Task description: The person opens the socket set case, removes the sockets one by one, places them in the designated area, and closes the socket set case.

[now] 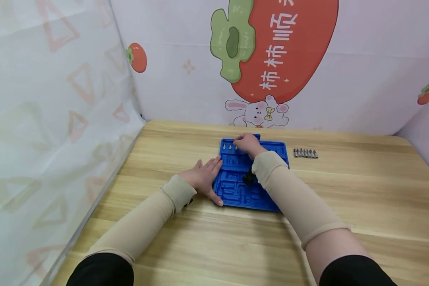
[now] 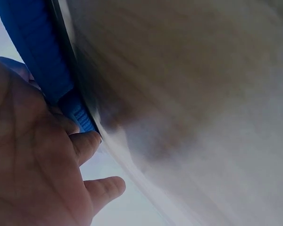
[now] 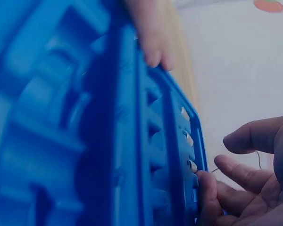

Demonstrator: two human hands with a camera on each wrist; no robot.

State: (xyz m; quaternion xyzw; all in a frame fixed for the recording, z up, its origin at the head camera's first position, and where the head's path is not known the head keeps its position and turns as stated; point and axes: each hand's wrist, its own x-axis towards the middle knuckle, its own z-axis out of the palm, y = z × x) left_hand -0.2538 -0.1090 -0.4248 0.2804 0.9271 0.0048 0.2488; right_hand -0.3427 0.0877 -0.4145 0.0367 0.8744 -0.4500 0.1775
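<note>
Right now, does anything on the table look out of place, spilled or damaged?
Nothing stands out. The metal bits outside the blue tray lie in a neat row to its right, so they look set out on purpose rather than dropped.

Bright, even head view; dimmer wrist views
Soft shadows darken the tabletop (image 1: pixel 232 242); glare and blur wash the left wrist view

Head camera looks forward and down at the pale wood-grain bench (image 1: pixel 354 190); both wrist cameras, facing the fingers (image 3: pixel 245 173) closely, share the blue rectangular plastic tray (image 1: pixel 232 161).
</note>
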